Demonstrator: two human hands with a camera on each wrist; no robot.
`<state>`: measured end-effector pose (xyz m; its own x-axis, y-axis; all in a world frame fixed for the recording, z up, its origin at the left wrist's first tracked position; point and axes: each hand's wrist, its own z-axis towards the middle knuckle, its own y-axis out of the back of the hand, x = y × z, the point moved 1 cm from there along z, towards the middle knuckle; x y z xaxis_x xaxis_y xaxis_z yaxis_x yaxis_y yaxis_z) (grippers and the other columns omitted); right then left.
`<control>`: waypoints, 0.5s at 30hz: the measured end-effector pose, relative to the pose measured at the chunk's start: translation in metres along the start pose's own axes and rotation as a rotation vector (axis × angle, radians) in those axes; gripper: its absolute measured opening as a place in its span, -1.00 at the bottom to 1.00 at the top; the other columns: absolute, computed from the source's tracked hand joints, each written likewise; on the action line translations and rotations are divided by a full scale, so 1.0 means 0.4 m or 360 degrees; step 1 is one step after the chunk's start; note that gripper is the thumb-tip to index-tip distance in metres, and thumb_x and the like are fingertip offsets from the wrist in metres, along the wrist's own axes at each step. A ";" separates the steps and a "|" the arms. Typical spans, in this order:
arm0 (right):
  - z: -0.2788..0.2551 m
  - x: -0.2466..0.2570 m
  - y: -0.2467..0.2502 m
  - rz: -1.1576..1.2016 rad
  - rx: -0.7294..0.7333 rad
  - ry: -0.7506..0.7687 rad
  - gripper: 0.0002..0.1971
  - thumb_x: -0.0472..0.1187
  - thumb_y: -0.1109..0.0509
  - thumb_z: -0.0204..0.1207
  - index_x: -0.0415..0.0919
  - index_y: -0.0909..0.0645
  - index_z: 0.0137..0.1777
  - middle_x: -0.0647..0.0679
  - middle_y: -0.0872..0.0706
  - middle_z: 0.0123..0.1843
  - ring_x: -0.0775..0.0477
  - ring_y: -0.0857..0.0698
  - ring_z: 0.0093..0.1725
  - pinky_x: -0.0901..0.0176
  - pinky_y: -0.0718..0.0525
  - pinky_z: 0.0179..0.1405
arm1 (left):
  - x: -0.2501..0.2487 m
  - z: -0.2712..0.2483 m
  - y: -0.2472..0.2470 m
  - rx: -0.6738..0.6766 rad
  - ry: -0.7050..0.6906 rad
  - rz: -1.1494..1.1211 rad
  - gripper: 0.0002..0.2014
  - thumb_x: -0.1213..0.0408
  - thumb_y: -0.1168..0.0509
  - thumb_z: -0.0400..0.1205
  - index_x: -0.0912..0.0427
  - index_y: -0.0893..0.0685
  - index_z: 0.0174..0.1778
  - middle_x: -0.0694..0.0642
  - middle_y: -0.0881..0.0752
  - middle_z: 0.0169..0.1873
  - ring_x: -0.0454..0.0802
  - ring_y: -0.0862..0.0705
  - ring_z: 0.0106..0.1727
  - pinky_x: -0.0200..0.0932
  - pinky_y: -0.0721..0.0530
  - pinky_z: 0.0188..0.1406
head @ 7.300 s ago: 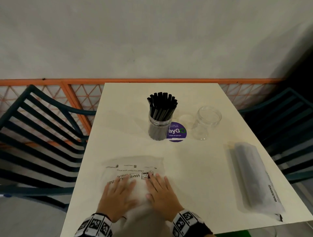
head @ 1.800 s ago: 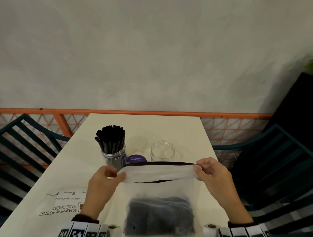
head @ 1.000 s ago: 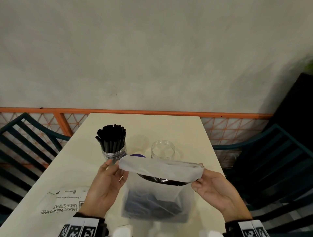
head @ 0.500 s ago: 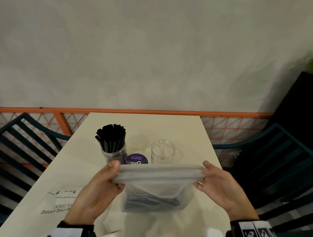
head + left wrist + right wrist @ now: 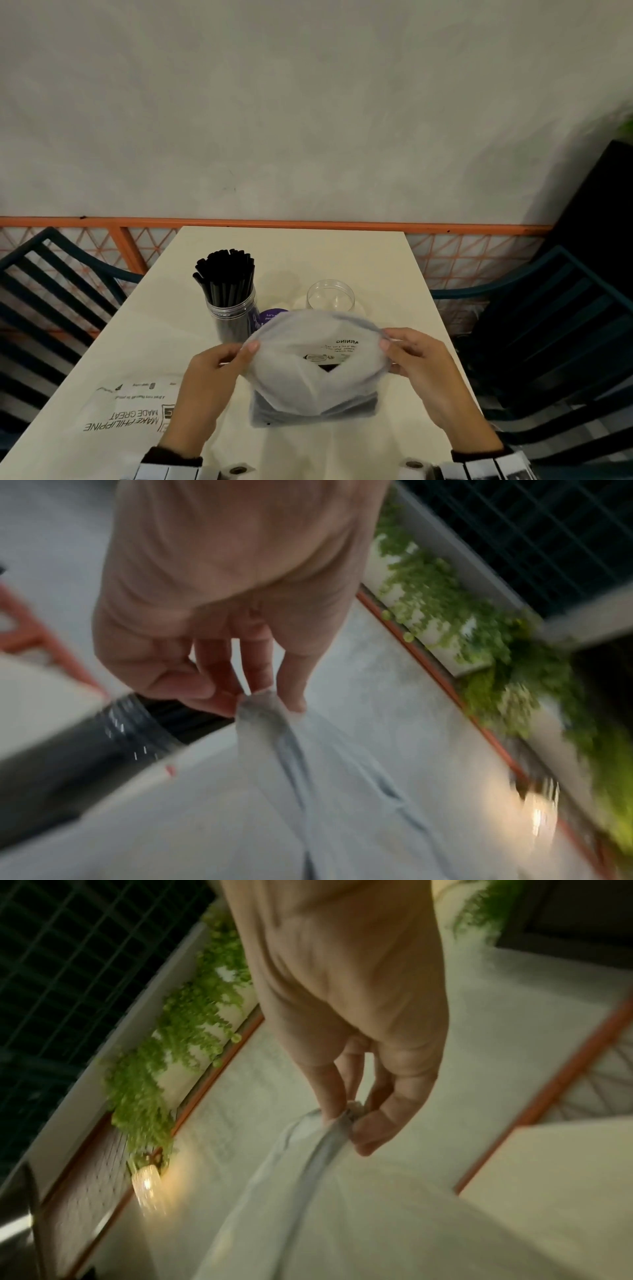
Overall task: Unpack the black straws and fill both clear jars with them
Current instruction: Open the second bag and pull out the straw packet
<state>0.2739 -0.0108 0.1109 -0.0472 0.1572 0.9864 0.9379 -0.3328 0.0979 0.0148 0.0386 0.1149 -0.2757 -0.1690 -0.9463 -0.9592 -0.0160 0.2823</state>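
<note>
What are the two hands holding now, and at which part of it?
Both hold the translucent straw bag at its open top edge: the left hand pinches the left corner, the right hand the right corner.

Both hands are raised in front of the body, well apart. The left hand (image 5: 209,387) pinches the bag (image 5: 315,370) at its left edge between thumb and fingers; the right hand (image 5: 424,370) pinches its right edge.

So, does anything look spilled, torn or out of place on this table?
Nothing stands out. The full jar and empty jar stand upright, and no loose straws show on the table. The left hand and right hand pinch the straw bag by its top corners; an emptied bag lies flat.
</note>
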 end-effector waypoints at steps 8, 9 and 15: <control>0.022 -0.019 -0.002 0.1237 0.0341 -0.0710 -0.60 -0.42 -0.51 0.26 -0.26 -0.53 0.10 -0.25 -0.78 -0.07 -0.18 -0.78 -0.19 -0.05 -0.78 -0.19 | 0.006 0.013 -0.016 0.0486 0.0852 -0.1162 -0.65 0.10 -0.19 0.59 0.27 -0.69 0.09 0.18 -0.76 -0.02 0.14 -0.63 0.11 0.09 -0.60 0.13; 0.025 -0.021 0.010 0.1342 0.0347 -0.0729 -0.47 -0.43 -0.59 0.10 -0.30 -0.54 0.11 -0.29 -0.78 -0.01 -0.22 -0.80 -0.15 -0.14 -0.79 -0.16 | 0.001 0.012 -0.011 0.0507 0.0920 -0.1259 -0.70 0.11 -0.20 0.58 0.23 -0.71 0.02 0.14 -0.79 -0.14 0.10 -0.65 0.01 0.02 -0.68 -0.06; 0.026 -0.009 0.037 0.1472 0.0361 -0.0676 -0.52 -0.42 -0.71 -0.18 -0.48 -0.71 -0.19 -0.37 -0.76 -0.16 -0.29 -0.79 -0.20 -0.15 -0.81 -0.24 | -0.046 -0.020 0.003 0.0642 0.0853 -0.1184 -0.74 0.12 -0.28 0.44 0.14 -0.73 -0.48 0.03 -0.66 -0.51 -0.08 -0.52 -0.40 -0.17 -0.44 -0.27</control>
<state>0.2913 -0.0065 0.1076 0.8065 0.2586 0.5317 0.5908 -0.3143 -0.7431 0.0191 0.0337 0.1341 0.3728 -0.6755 -0.6362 -0.8531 0.0203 -0.5214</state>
